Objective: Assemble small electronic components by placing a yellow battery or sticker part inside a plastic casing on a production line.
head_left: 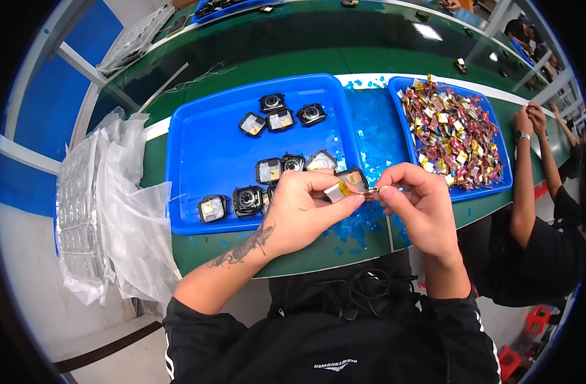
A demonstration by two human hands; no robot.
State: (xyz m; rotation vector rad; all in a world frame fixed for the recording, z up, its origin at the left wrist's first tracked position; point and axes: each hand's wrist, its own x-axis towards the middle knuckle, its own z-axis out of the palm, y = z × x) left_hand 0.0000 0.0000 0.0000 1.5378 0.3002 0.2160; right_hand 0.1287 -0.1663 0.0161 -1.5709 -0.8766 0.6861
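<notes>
Green workbench (pixel 293 253) with a white stripe along it, looks like an assembly line, with more benches curving off behind. Right in the middle, the person's left hand (pixel 299 208) is pinching a small silver pouch battery (pixel 336 191) between thumb and fingers, so that hand is closed around it, held up just above the near edge of the bench. The right hand (pixel 416 198) comes in from the other side, thumb and forefinger squeezed onto the little red-and-yellow wire end (pixel 371 192) sticking out of the battery. Both hands nearly meet at that spot. The left forearm has a dark tattoo on it.

Just behind the hands sits a big blue tray (pixel 197 147) with small square black housings (pixel 248 200) in two loose groups, a few near the far side and a row along the near side, some showing a round lens, others a silvery inside. Between the trays the bench surface is littered with bits of torn blue film (pixel 370 128). To the right is a second blue tray (pixel 501 182) heaped with more of those silver batteries and red wires (pixel 453 131).

Off to the left, a pile of clear plastic bags (pixel 123 211) over stacked clear blister trays (pixel 78 211). On the right, another person in a black top (pixel 543 249) leans on the bench, hands clasped up high.
</notes>
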